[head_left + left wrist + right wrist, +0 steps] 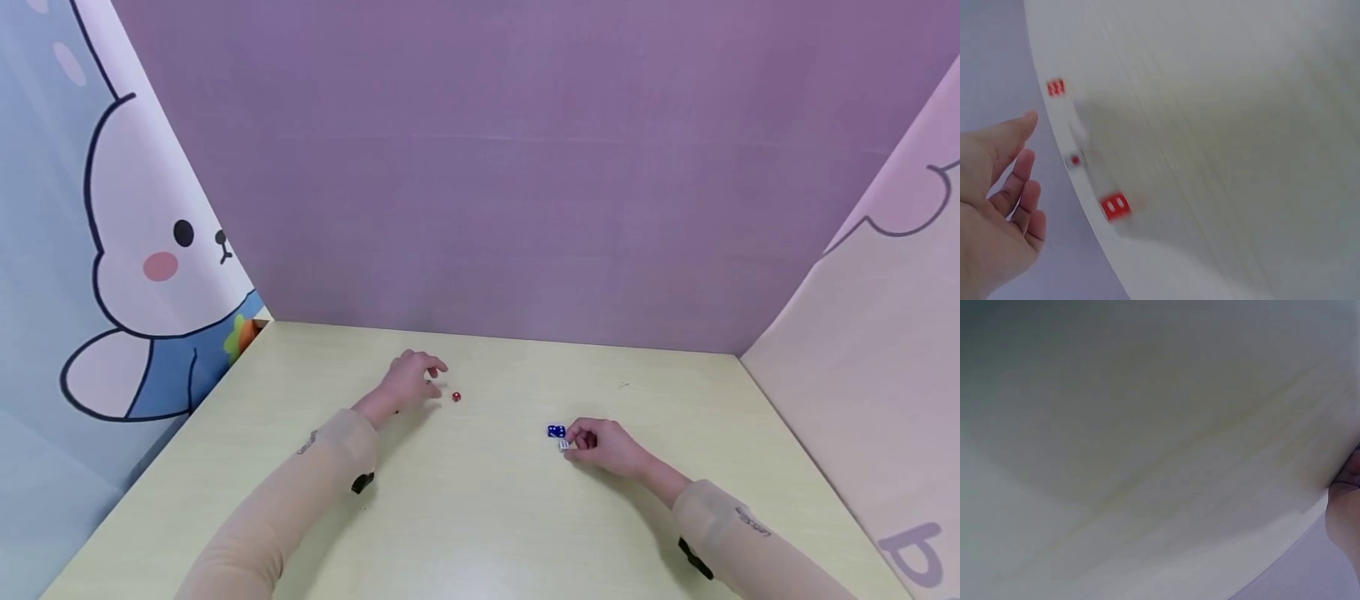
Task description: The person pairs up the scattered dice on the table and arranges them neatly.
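My left hand hovers over the far left of the table, fingers loosely bent and holding nothing. A red die lies just right of its fingertips. The left wrist view shows two blurred red dice and a white die with a red pip between them. Right of the middle, my right hand pinches a white die between thumb and forefinger, low at the tabletop. Blue dice sit side by side just beyond that white die. In the right wrist view only an edge of the hand shows.
The pale wooden table reaches back to a purple backdrop. Printed cloth screens stand at the left and right. A tiny dark speck lies by the left wrist, and a small mark is at the far right.
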### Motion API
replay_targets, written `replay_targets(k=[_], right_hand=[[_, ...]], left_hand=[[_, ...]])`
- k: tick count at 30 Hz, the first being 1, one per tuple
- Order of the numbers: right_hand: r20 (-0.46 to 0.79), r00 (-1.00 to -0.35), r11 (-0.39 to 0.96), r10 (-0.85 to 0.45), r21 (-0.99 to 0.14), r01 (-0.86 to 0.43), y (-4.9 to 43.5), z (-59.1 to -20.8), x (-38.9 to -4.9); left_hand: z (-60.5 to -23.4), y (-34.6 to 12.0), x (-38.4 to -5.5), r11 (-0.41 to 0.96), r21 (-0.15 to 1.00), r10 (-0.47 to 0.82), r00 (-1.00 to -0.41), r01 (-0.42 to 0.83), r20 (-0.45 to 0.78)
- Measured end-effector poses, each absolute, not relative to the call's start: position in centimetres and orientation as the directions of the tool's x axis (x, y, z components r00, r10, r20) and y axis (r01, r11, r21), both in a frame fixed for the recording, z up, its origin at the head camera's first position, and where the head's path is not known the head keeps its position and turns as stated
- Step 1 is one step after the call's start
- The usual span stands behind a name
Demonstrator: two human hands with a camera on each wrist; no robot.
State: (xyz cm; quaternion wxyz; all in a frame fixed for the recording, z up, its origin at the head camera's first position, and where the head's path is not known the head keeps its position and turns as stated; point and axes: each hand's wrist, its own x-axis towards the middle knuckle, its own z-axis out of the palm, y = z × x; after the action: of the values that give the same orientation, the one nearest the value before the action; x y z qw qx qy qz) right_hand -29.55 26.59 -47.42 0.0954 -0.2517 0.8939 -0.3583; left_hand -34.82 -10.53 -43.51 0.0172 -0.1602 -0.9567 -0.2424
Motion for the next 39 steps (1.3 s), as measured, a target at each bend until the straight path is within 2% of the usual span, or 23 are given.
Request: replay_targets(k=[9,18,29,39], right_hand=[[0.021,-0.851,0.61,-0.524,-0.688,-0.393,26.5,-47.4,-29.5],[0.009,-0.853,0.614,-0.522,-0.69,-0.383,26.2,-47.1,-29.4],[0.002,-0.855,0.616,-0.518,-0.693,-0.375,26.3,-47.2,-29.6],[-0.005,-0.861,0.618,-0.509,-0.698,-0.361,26.5,-47.4,-29.5]], left_hand=[[-44.0,-12.3,-35.6,0.894,0.353,0.272,-0.96,0.275,0.059],[-44.2,-12.8,-35.7,0.879,0.436,0.205,-0.979,0.195,0.024],[-44.2,-12.5,-35.6,0.894,0.438,0.108,-0.994,0.095,-0.005],[-44.9,-11.6,-35.2,0.877,0.465,0.128,-0.992,0.12,0.013]])
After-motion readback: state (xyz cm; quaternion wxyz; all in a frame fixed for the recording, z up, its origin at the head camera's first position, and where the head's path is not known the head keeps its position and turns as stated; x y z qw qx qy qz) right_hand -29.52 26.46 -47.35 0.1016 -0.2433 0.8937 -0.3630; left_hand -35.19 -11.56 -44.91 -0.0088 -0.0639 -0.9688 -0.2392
